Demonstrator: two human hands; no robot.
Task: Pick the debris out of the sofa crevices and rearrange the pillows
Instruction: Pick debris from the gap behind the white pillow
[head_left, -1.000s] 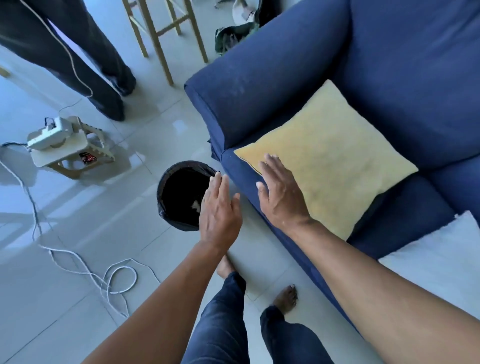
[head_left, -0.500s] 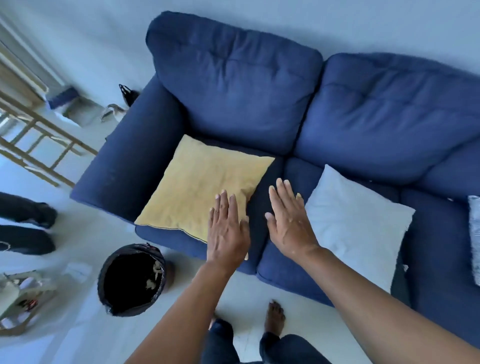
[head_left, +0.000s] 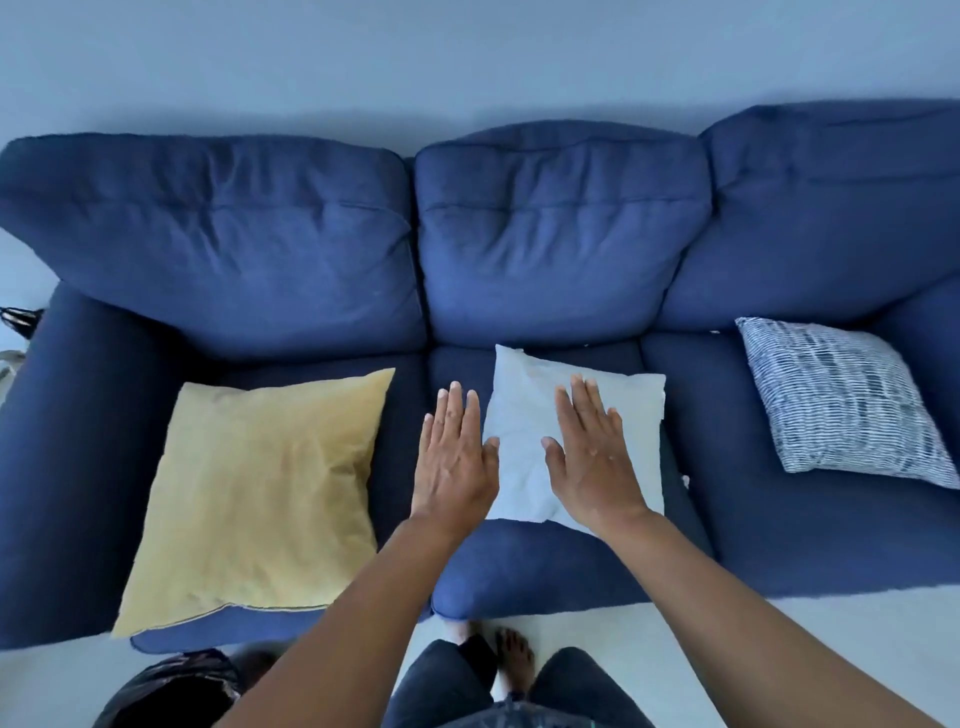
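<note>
I stand facing the blue sofa (head_left: 322, 270), my bare feet (head_left: 511, 657) on the pale floor (head_left: 810, 649) just short of its front edge. Both my arms reach forward over the middle seat, palms down.

My left hand (head_left: 454, 467) is flat, its fingers (head_left: 457, 410) straight and close together, holding nothing. It sits over the bare blue seat between two pillows, with the thumb at the left edge of the white pillow (head_left: 524, 415). I cannot tell whether the palm touches the fabric or hangs just above it.

My right hand (head_left: 592, 462) is flat as well, fingers (head_left: 584, 405) straight and a little spread, gripping nothing. It lies over the right half of the white pillow; whether it presses down I cannot tell.

The white pillow lies flat on the middle seat, its far corner close to the crevice under the middle back cushion. The yellow pillow (head_left: 260, 493) lies flat on the left seat, near the left armrest, and its near edge hangs a little over the sofa's front edge. The striped blue-and-white pillow (head_left: 841, 400) lies on the right seat, tilted, its far corner up against the right back cushion.

A few small pale specks (head_left: 685, 480) show in the crevice between the middle and right seats, too small to make out. A black bin bag (head_left: 171, 691) sits on the floor at the sofa's front left corner.
</note>
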